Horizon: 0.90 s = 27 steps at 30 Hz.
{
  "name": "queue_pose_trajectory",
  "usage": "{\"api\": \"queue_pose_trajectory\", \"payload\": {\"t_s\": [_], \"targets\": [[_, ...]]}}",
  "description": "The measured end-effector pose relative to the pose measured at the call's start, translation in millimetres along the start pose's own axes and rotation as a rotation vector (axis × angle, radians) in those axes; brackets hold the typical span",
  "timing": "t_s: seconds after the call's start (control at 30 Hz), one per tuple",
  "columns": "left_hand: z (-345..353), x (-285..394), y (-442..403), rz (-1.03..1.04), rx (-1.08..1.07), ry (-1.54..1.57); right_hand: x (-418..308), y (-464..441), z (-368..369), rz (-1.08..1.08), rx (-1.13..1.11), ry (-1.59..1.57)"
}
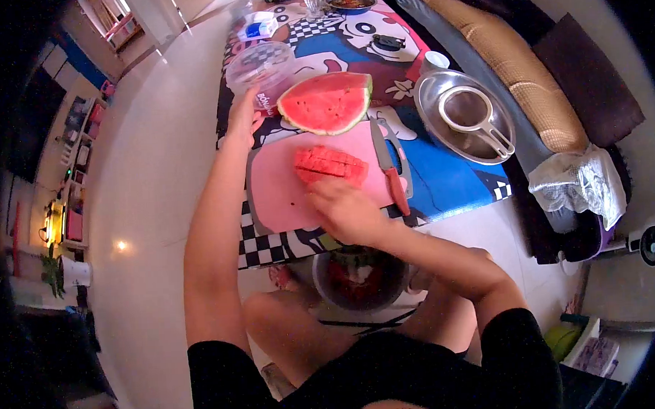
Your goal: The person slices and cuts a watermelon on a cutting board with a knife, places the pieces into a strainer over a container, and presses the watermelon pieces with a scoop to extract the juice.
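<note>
A block of cut watermelon pieces (332, 163) lies on the pink cutting board (276, 185). My right hand (346, 211) is at its near edge, fingers curled against the pieces, partly hiding them. On the far left, my left hand (243, 115) grips the side of a clear plastic container (265, 66) with printed lettering; some of its fingers are hidden. Just beyond the board sits a large watermelon wedge (325, 103), red flesh facing me. A knife (393, 177) with a red handle rests along the board's right side.
On the right stands a metal bowl (428, 103) with a white-handled strainer (476, 120) in it. Below the table's near edge is a basin (360, 283) with red scraps and rind. Tissues (258, 26) and a dish of food (351, 2) stand at the back. A sofa (495, 47) borders the right.
</note>
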State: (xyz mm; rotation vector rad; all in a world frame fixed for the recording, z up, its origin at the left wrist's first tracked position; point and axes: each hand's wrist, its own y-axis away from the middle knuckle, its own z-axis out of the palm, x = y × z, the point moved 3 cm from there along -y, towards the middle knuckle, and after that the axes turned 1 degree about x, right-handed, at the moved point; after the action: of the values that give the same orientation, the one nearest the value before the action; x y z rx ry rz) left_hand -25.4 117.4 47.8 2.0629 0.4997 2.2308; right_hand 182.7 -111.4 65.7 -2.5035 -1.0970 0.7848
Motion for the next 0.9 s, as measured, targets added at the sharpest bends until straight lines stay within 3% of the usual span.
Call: {"api": "queue_pose_trajectory", "payload": {"t_s": [0.07, 0.27, 0.47, 0.67, 0.9], "targets": [[-12, -5, 24, -0.003, 0.063, -0.037, -14, -23, 25, -0.146, -0.041, -0.063], [-25, 0, 16, 0.051, 0.101, 0.07, -15, -83, 111, -0.32, -0.138, -0.049], [-5, 6, 6, -0.025, 0.094, 0.217, -10, -94, 114, -0.326, -0.194, -0.072], [18, 17, 7, -0.067, 0.09, 0.228, 0, -87, 112, -0.344, -0.113, -0.072], [22, 14, -9, -0.07, 0.097, 0.299, 18, -76, 88, -0.264, -0.256, -0.042]]}}
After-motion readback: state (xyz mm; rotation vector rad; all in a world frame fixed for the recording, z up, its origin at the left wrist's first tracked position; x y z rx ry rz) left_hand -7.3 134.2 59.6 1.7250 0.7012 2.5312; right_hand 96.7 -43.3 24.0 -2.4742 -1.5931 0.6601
